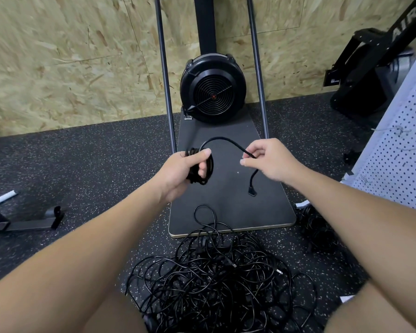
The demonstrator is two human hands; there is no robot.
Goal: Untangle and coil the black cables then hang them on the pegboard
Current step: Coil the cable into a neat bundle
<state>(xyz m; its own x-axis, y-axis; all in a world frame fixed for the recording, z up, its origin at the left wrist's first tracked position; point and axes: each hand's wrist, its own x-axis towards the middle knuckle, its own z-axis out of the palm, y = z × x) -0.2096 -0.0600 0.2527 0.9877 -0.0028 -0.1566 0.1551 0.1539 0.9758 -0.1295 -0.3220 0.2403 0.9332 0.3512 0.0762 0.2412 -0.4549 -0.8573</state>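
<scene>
My left hand (183, 170) gripped a small coil of black cable (200, 167), fingers curled through its loops and thumb laid across the top. The coil hung above the black base plate (269, 207) of the fan machine, toward the plate's left edge. From the coil a free length of the same cable (222, 139) arched up and across to my right hand (270, 158), which pinched it between thumb and fingertips over the right half of the plate. Below that pinch the tail dropped, and its plug end (252, 192) hung over the plate; I could not tell whether it touched the surface.

A large tangle of black cables (216, 282) lay on the speckled floor just in front of the plate's near edge, one loop reaching onto the plate itself. A second dark heap of cable (318, 230) sat beside the plate's right near corner, partly hidden behind my right forearm. The white pegboard (404, 155) stood to the right of the plate, leaning upright. The round black fan housing (213, 88) stood at the plate's far end, against the chipboard wall (70, 56).
</scene>
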